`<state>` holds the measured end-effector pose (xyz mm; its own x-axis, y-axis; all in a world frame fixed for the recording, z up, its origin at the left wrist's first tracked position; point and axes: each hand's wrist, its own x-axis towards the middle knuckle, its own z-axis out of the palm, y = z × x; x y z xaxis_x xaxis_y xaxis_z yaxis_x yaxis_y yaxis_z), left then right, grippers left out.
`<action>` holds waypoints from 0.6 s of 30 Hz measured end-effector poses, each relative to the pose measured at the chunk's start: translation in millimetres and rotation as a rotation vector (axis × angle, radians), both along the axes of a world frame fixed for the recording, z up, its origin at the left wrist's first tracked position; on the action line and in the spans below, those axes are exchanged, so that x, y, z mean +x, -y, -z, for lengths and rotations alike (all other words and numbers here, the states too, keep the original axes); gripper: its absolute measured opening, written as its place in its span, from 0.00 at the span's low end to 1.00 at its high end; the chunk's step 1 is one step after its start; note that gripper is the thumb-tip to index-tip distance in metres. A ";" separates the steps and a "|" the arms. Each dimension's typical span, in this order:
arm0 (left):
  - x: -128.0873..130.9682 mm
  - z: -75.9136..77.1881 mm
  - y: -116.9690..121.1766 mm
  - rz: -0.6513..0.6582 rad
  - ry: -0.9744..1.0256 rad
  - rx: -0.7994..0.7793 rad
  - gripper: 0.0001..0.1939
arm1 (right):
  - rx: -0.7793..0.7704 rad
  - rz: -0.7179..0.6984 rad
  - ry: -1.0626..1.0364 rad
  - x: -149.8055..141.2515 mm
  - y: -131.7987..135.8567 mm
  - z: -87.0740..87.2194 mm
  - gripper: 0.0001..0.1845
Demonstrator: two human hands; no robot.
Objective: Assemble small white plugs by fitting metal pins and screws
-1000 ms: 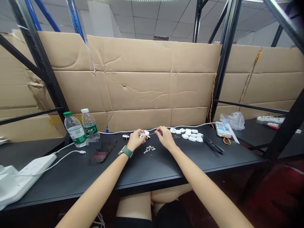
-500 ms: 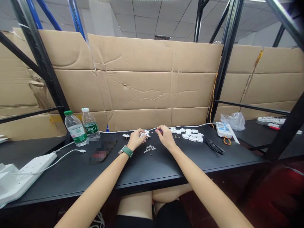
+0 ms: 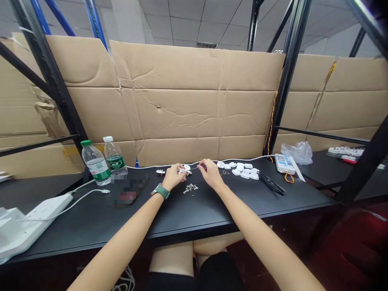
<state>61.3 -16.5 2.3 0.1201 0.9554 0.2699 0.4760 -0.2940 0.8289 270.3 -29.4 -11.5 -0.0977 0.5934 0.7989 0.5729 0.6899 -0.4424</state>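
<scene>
My left hand, with a green watch on the wrist, is closed round a small white plug part above the black table. My right hand is closed on a thin screwdriver whose shaft points left at that part. A small heap of metal screws and pins lies on the table just in front of both hands. Several white plug shells lie in a cluster to the right of my right hand.
Two water bottles stand at the back left, a blurred dark item in front of them. A white power strip lies at the far left, black pliers and another power strip at the right. Cardboard sheets wall the back.
Both hands stay together at the same spot with the same hold; only the camera view has shifted slightly.
</scene>
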 end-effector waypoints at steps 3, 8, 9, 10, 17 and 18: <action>0.5 0.2 0.2 -0.003 0.002 -0.010 0.11 | 0.009 -0.018 0.008 0.2 0.8 -0.5 0.05; -1.6 4.1 -2.7 0.007 0.007 -0.017 0.11 | 0.040 -0.067 0.063 0.2 4.9 -4.1 0.04; -2.0 4.5 -3.2 0.006 0.004 -0.018 0.11 | 0.049 -0.079 0.071 0.2 5.8 -4.9 0.03; -2.4 4.7 -3.4 0.005 0.002 -0.019 0.11 | 0.058 -0.092 0.074 0.1 6.6 -5.6 0.04; -3.0 2.4 -1.1 0.000 -0.007 -0.044 0.11 | 0.086 -0.192 0.076 -0.1 8.7 -7.3 0.08; -3.0 2.2 -1.1 -0.001 -0.008 -0.044 0.11 | 0.087 -0.202 0.079 0.0 8.8 -7.3 0.09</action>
<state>58.3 -15.4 0.0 0.1214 0.9663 0.2270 0.4825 -0.2573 0.8373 270.3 -38.2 -4.3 -0.2718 0.4849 0.8313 0.4496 0.8277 -0.3358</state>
